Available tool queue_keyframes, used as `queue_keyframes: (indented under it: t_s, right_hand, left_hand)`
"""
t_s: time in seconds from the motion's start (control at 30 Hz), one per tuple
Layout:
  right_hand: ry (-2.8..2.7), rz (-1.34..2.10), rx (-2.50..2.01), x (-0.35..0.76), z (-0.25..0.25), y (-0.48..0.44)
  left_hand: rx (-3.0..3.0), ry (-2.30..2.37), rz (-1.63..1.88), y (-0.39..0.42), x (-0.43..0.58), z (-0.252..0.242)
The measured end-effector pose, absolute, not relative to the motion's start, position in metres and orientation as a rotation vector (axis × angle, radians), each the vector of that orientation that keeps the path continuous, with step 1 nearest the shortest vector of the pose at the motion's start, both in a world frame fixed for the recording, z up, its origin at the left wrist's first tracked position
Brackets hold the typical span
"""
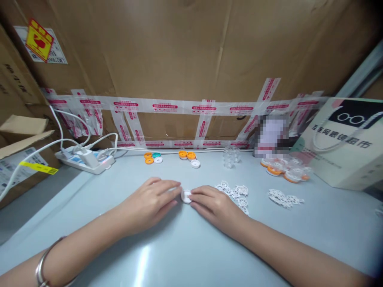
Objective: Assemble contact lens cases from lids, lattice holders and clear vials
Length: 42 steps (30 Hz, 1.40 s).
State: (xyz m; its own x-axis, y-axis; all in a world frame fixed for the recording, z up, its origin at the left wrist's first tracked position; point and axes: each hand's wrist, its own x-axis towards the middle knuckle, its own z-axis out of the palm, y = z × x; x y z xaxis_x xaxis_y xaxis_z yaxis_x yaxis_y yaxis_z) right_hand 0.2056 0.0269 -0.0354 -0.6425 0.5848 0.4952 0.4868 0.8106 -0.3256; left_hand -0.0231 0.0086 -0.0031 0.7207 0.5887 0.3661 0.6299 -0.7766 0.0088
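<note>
A small white round plastic cap [186, 196] with a raised rim sits between my two hands at the middle of the table. My left hand [154, 201] has its fingertips bent against the cap's left edge, thumb lower down. From the other side, the fingertips of my right hand [215, 205] are closed on its right edge. Beside and partly behind the right hand lies a cluster of white openwork wheel-like pieces [235, 193]. Farther back are orange and white round caps [187, 155] and a group of orange, green and white rings [152, 158].
Clear plastic parts [231, 156] stand at the back. To the right are assembled orange-and-clear pieces [284, 168], more white openwork pieces [285, 198] and a paper bag [347, 147]. A power strip [98, 165] with cables and an open carton [26, 159] are left. A large cardboard box [167, 52] stands behind.
</note>
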Motion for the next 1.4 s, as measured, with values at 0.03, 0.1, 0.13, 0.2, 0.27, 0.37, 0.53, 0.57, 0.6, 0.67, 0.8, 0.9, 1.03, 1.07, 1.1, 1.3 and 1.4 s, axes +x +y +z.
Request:
queue_keyframes:
  t_s: [0.03,0.1,0.13,0.2,0.27,0.37,0.53,0.57,0.6,0.67,0.8,0.9,1.03,1.07,1.1,1.3,1.4]
  right_hand:
    - [-2.373,0.243,-0.804,0.206,-0.034,0.027]
    - [-2.332,0.303,-0.844,0.207,-0.032,0.028]
    - [-2.316,0.334,-0.864,0.207,-0.031,0.028]
    - [-2.301,0.383,-0.917,0.206,-0.03,0.028]
    - [-2.296,0.418,-0.977,0.205,-0.03,0.028]
    - [-2.306,0.476,-1.036,0.201,-0.031,0.027]
    - [-2.291,0.574,-1.061,0.198,-0.032,0.025]
    - [-2.281,0.589,-1.064,0.198,-0.032,0.025]
    - [-2.273,0.602,-1.066,0.198,-0.032,0.026]
    - [-2.26,0.621,-1.067,0.197,-0.033,0.027]
    - [-2.256,0.655,-1.065,0.196,-0.033,0.029]
    - [-2.262,0.685,-1.081,0.196,-0.032,0.03]
    - [-2.262,0.707,-1.123,0.198,-0.032,0.03]
    - [-2.26,0.704,-1.122,0.198,-0.033,0.03]
    - [-2.26,0.699,-1.114,0.198,-0.033,0.031]
    - [-2.251,0.678,-1.046,0.196,-0.034,0.033]
    - [-2.252,0.694,-1.04,0.196,-0.034,0.034]
  left_hand:
    - [-2.761,-1.027,-0.623,0.013,-0.029,0.001]
    - [-2.673,-1.121,-0.759,0.023,-0.042,0.008]
    - [-2.654,-1.185,-0.773,0.028,-0.048,0.01]
    - [-2.718,-1.308,-0.69,0.038,-0.061,0.012]
    - [-2.793,-1.446,-0.6,0.046,-0.07,0.01]
    - [-2.824,-1.618,-0.571,0.051,-0.075,0.005]
    - [-2.829,-1.768,-0.578,0.053,-0.069,-0.001]
    - [-2.837,-1.774,-0.589,0.053,-0.068,-0.003]
    - [-2.846,-1.78,-0.597,0.054,-0.067,-0.005]
    - [-2.857,-1.804,-0.607,0.056,-0.066,-0.008]
    - [-2.879,-1.849,-0.584,0.057,-0.067,-0.01]
    - [-2.867,-1.861,-0.489,0.054,-0.066,-0.007]
    - [-2.765,-1.8,-0.3,0.049,-0.063,-0.004]
    - [-2.747,-1.777,-0.259,0.048,-0.062,-0.004]
    - [-2.736,-1.754,-0.223,0.048,-0.062,-0.005]
    - [-2.622,-1.606,-0.161,0.043,-0.058,-0.011]
    - [-2.679,-1.468,-0.426,0.033,-0.044,-0.011]
